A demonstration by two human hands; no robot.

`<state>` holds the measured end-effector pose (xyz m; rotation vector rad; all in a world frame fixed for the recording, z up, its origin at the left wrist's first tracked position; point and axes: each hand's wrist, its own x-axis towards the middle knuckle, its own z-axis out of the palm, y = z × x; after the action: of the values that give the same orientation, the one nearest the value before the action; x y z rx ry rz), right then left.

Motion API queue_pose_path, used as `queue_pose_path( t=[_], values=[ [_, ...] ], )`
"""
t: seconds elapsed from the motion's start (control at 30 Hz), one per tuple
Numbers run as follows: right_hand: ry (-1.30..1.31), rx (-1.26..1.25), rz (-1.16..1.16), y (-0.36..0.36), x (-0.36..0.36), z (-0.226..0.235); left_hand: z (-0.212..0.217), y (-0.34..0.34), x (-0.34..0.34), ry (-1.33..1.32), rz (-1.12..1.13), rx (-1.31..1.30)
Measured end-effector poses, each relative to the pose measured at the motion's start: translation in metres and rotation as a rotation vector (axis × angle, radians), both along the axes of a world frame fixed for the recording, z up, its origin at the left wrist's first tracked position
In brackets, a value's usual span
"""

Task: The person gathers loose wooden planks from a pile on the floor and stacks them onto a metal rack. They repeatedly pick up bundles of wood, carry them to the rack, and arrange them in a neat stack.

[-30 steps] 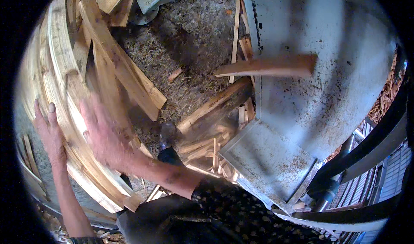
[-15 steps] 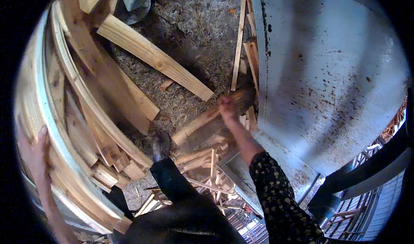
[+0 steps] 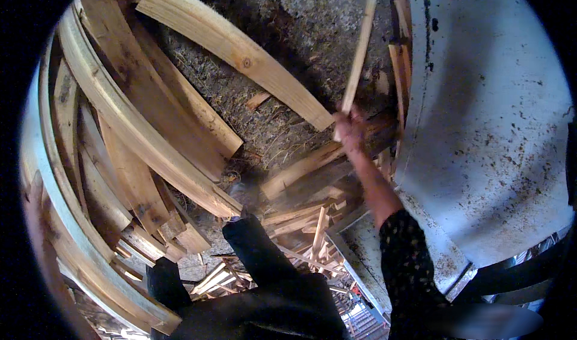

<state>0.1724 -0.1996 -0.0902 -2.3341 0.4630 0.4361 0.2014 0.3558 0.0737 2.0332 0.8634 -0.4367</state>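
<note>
Right hand (image 3: 350, 125) closed around a thin wooden strip (image 3: 359, 51), just beside the grey metal table (image 3: 481, 130) edge; left hand unseen; planks (image 3: 234, 45) crowd the sawdust floor (image 3: 288, 15).

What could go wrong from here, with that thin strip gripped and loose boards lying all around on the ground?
1. The right hand grips a thin wood strip at its lower end only; so long and slender, it may whip or snap.
2. The strip's surface looks rough and the hand is bare, so splinters are likely.
3. Loose offcuts lie piled by the dark-trousered leg, so a step could slip or trip.
The left hand is not clearly in view.
</note>
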Motion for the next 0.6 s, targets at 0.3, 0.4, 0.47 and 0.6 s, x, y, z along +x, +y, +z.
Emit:
queue_pose_path(
  t=[0.3,0.4,0.47,0.6],
  values=[
    [0.224,-0.403,0.141,0.094,0.001,0.011,-0.062,0.064,-0.034,-0.078,-0.073,0.228],
    [0.486,-0.197,0.135,0.106,-0.012,0.054,-0.049,0.038,-0.023,-0.049,-0.064,0.212],
    [0.215,-0.077,0.31,0.089,-0.07,0.069,-0.037,0.025,-0.005,-0.193,-0.284,0.437],
    [0.327,0.556,-0.008,0.169,-0.101,0.191,-0.014,0.015,0.0,0.012,-0.161,0.312]
  ],
)
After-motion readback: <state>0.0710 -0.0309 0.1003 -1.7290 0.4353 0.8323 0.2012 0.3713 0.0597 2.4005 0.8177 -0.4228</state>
